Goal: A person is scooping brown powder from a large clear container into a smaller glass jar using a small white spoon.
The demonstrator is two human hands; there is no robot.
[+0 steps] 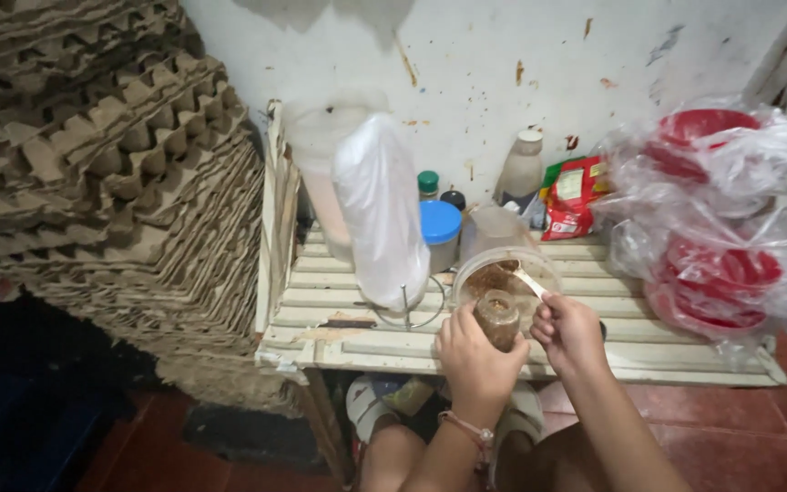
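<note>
Left hand: the left hand (477, 351) is wrapped around a small clear glass jar of brown powder (497, 316), fingers closed on its side, holding it upright with the mouth open to the top, probably so nothing spills.
Right hand: the right hand (568, 330) pinches the handle of a pale spoon (530, 282), whose bowl end reaches into the round clear plastic tub of brown powder (505, 278).
Jar: raised off the slatted whitish wooden counter (339, 342), just in front of the tub and touching its near rim, close enough that the spoon has little way to go between the two.
Tub: it stands on the counter, lid off.
Behind the tub: a blue-lidded plastic container (440, 232), a green-capped bottle (427, 185) and a cloudy white-capped bottle (521, 169) line the stained wall.
Left of the tub: a clear plastic bag (380, 214) hangs down over a tall pale container.
Right of the tub: red bowls wrapped in clear plastic bags (717, 260).
Far left of the tub: a stack of brown cardboard egg trays (111, 173).
</note>
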